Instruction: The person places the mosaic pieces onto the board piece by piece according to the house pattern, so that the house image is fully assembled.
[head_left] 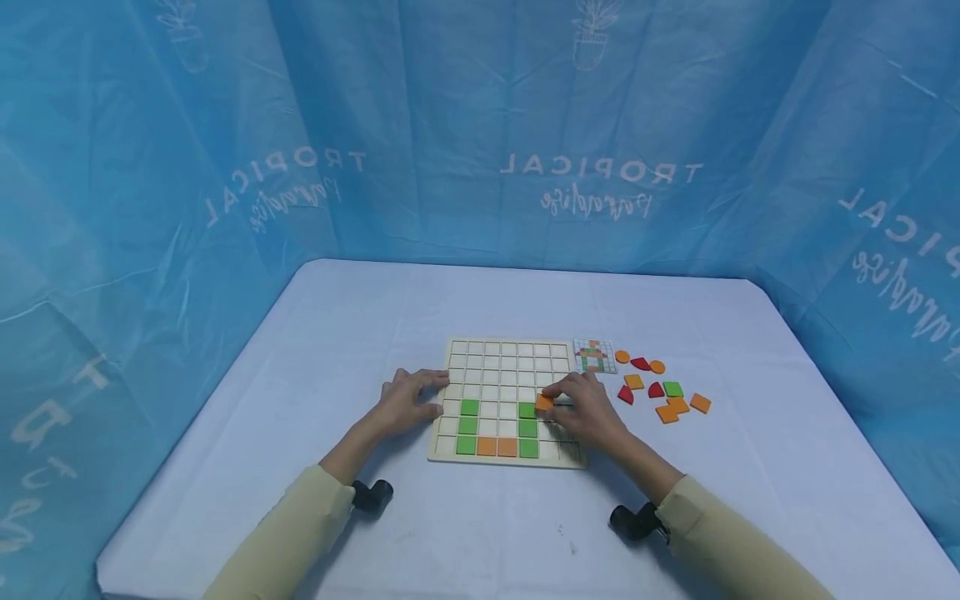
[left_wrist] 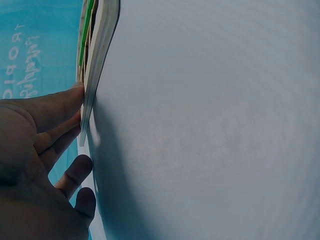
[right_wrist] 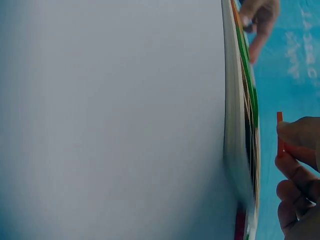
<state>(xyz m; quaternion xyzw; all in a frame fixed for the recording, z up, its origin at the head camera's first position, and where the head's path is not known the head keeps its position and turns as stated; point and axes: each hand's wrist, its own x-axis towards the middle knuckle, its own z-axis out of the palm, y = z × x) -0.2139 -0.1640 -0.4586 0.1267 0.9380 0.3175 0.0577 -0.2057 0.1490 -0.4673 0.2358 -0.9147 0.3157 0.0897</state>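
A pale wooden grid board (head_left: 488, 392) lies on the table, with green square tiles (head_left: 467, 425) in two columns and two orange square tiles (head_left: 497, 447) between them at the bottom. My left hand (head_left: 405, 404) rests at the board's left side, thumb and fingertips touching its edge; the left wrist view shows these fingers (left_wrist: 60, 107) spread and fairly straight. Between thumb and fingers, my right hand (head_left: 588, 408) pinches an orange square tile (head_left: 543, 402). It hovers over the grid just right of the right green column. In the right wrist view that tile (right_wrist: 280, 134) appears edge-on, above the board.
Right of the board's top corner lies a small pattern card (head_left: 595, 356). Beyond it are loose pieces: orange discs (head_left: 622, 357), red quarter-round pieces (head_left: 626, 395), orange squares (head_left: 701, 403) and a green square (head_left: 672, 389). Blue curtains (head_left: 465, 125) surround the white-covered table (head_left: 360, 333).
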